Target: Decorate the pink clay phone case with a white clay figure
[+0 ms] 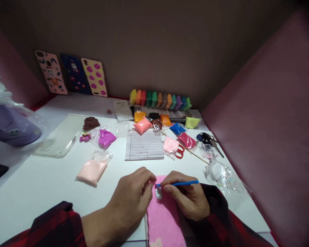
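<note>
A pink clay-covered panel (164, 219) lies at the front middle, with a small white oval patch (158, 194) near its top. My right hand (187, 197) grips a thin blue tool (186, 183) between thumb and fingers; its tip touches the panel just above the white patch. My left hand (134, 192) rests along the panel's left edge, fingers curled, thumb and forefinger close together beside the tool tip. Whatever may be between those fingers is too small to make out.
Behind the hands lie a lined notebook (144, 147), red-handled scissors (180, 151), a wooden stick (195, 154) and several clay packets. A peach clay bag (92, 169) and clear phone case (59, 137) lie left; keys (216, 145) and a gem sheet (224, 176) lie right.
</note>
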A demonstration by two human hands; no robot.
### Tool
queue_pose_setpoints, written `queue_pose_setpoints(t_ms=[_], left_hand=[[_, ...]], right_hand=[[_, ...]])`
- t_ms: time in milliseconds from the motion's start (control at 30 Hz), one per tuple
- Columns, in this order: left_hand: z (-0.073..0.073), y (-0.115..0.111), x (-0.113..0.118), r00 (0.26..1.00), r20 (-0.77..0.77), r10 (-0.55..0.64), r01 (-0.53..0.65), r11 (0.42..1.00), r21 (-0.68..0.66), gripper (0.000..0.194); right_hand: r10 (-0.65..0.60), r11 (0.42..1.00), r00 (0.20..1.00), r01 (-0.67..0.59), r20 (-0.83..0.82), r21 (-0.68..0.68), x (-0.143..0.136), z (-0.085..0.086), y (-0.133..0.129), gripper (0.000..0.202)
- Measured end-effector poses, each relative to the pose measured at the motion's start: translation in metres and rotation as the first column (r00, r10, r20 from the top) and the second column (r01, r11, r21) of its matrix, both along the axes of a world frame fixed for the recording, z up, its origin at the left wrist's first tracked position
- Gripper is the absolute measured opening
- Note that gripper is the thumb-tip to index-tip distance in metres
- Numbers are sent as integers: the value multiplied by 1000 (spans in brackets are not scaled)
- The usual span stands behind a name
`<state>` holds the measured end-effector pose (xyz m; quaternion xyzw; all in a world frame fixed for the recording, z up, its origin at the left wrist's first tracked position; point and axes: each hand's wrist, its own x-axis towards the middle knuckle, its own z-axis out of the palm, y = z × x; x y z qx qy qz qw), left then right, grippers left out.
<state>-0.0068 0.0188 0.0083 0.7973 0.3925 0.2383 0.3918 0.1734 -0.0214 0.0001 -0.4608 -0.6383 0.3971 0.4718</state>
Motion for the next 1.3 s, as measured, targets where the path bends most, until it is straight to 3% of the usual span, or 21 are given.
queue_pose_setpoints(t_ms=[900, 1100, 1300], left_hand=[[-1, 1, 1, 1000, -25, -8, 8, 1000, 12, 17], [-2, 0, 0, 1000, -21, -8, 8, 1000, 28, 17], [-3, 1, 1, 1000, -27, -16, 17, 999, 29, 16]], right_hand=[[-22, 997, 999, 19, -47, -69, -1, -1, 2, 11], [2, 998, 1000, -1, 19, -58, 0, -2, 2, 13], [-9, 995, 997, 2, -71, -95, -2, -1, 2, 14]])
